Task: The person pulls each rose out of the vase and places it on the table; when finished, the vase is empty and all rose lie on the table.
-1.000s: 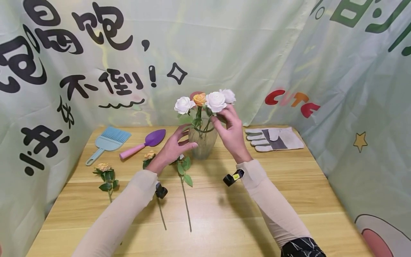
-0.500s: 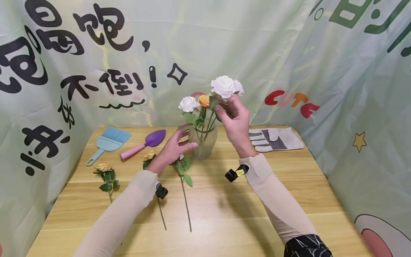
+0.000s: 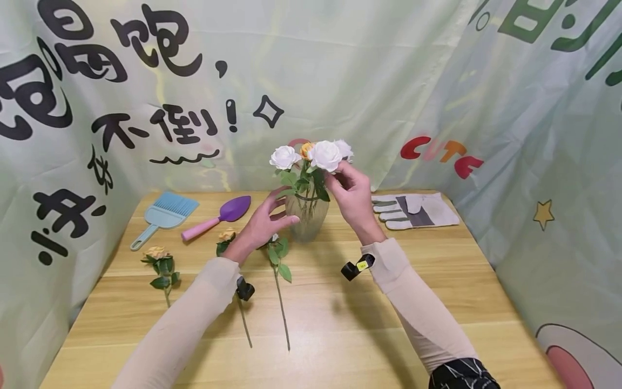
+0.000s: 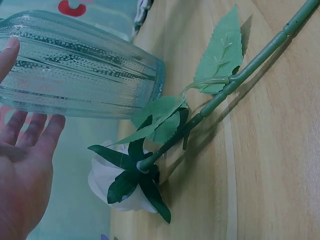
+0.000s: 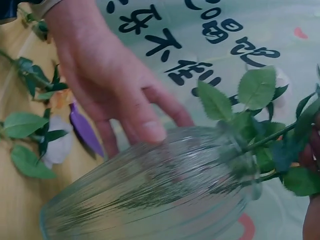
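A clear ribbed glass vase (image 3: pixel 307 219) stands upright on the table, with white roses and an orange rose (image 3: pixel 306 150) in it. My left hand (image 3: pixel 264 219) holds the vase's left side near its neck, thumb in front and fingers behind. At the right of the rim, my right hand (image 3: pixel 351 194) pinches a white rose (image 3: pixel 325 155) just below its bloom. Another white bloom (image 3: pixel 343 148) shows right behind that one. In the right wrist view, green stems (image 5: pixel 272 137) run through the vase's mouth, and the right fingers are mostly cut off by the frame edge.
Loose roses lie left and front: a yellow rose (image 3: pixel 157 259), another yellow rose (image 3: pixel 227 235) partly behind the left wrist, and a white rose with a long stem (image 3: pixel 282 308). A blue dustpan with brush (image 3: pixel 170 209), purple trowel (image 3: pixel 235 208) and work gloves (image 3: pixel 427 210) lie behind.
My right hand lifted the white rose up and rightward by half a second ago, then brought it back down and left toward the vase. The left hand stays at the vase.
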